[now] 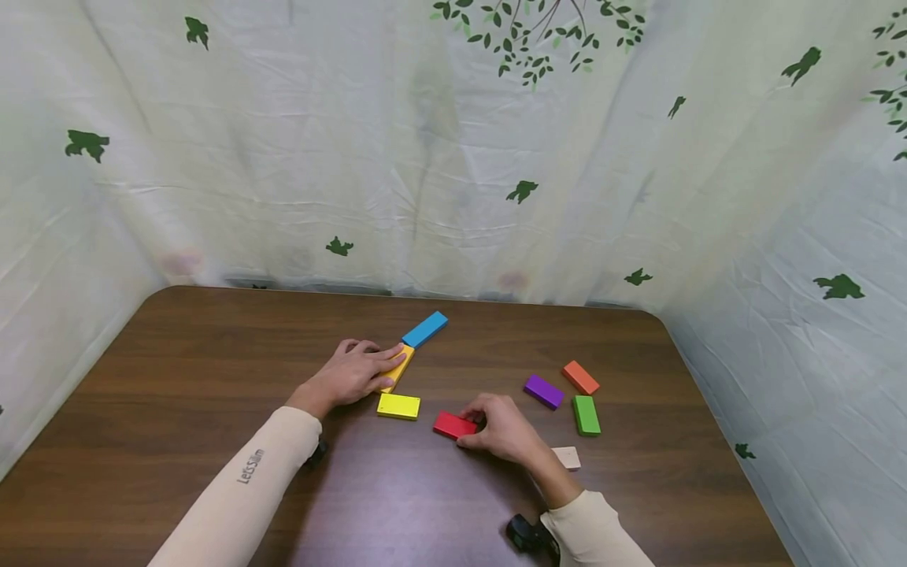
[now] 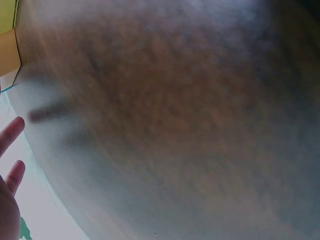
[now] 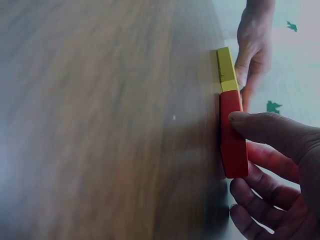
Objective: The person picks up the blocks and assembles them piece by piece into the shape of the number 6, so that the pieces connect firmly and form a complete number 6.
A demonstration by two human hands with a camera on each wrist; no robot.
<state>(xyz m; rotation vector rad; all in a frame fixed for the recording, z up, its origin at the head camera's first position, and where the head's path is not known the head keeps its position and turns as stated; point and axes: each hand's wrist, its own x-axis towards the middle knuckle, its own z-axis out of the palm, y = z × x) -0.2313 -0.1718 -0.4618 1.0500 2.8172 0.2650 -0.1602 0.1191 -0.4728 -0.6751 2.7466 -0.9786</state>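
My right hand pinches a red block between thumb and fingers, low over the tabletop. In the right wrist view the thumb presses one long side of the red block. My left hand rests its fairly straight fingers on an amber-yellow block, partly covering it. A blue block lies at the far end of the amber one, and a bright yellow block lies at its near end. A gap separates the red block from the bright yellow one.
On the right lie a purple block, an orange block, a green block and a pale block partly behind the right wrist. The brown table ends at a white leaf-printed curtain.
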